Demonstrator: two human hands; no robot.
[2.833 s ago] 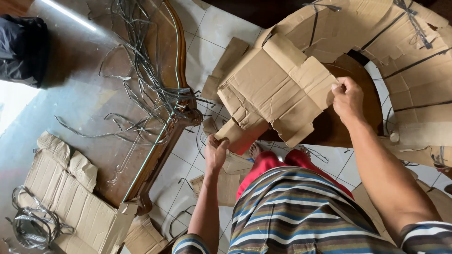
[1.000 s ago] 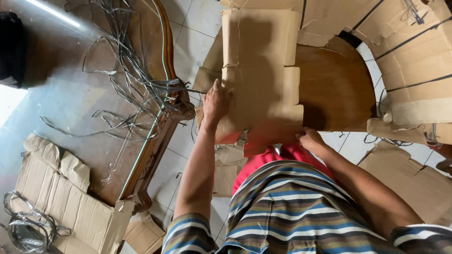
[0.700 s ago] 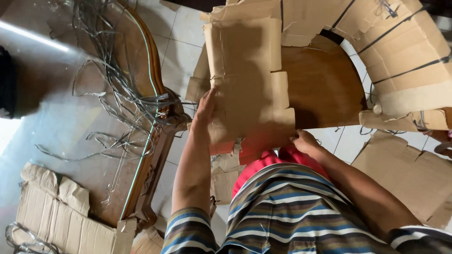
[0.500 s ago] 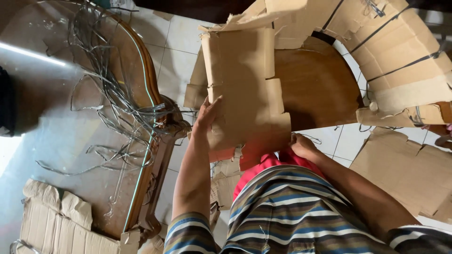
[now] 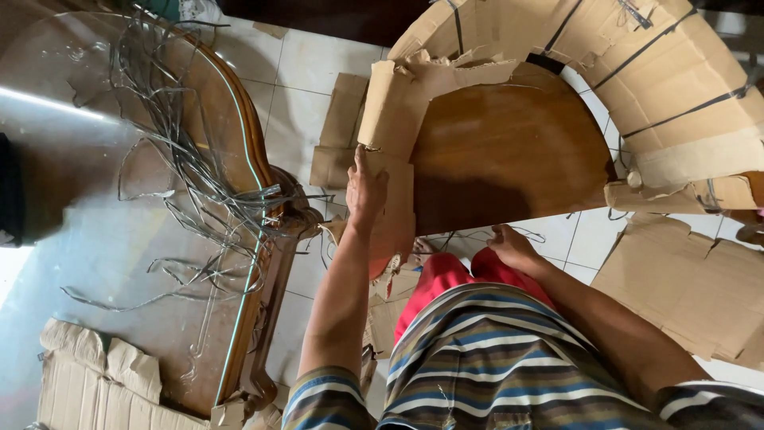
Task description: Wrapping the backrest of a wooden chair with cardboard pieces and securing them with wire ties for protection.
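I stand on a white tiled floor [image 5: 306,95]. At my left a glass-topped wooden table [image 5: 87,239] carries a tangle of cut plastic straps [image 5: 199,183], and flattened cardboard [image 5: 87,382] lies at its near corner.

My left arm reaches straight forward, and my left hand [image 5: 364,191] lies flat, fingers stretched out and together, pressing on the cardboard wrapping strip [image 5: 390,135] that hangs loose along the left edge of the rounded wooden tabletop [image 5: 509,151]. It pushes the strip rather than closing around it.

My right hand [image 5: 513,247] sits lower, just above my red shorts [image 5: 446,275], at the near edge of the wood; its fingers are curled, but I cannot tell whether they grip anything.

Over the far and right rim of the tabletop the brown cardboard wrap [image 5: 660,87] is in place, bound by dark straps. On the floor at the right lies another flat sheet of cardboard [image 5: 684,287].
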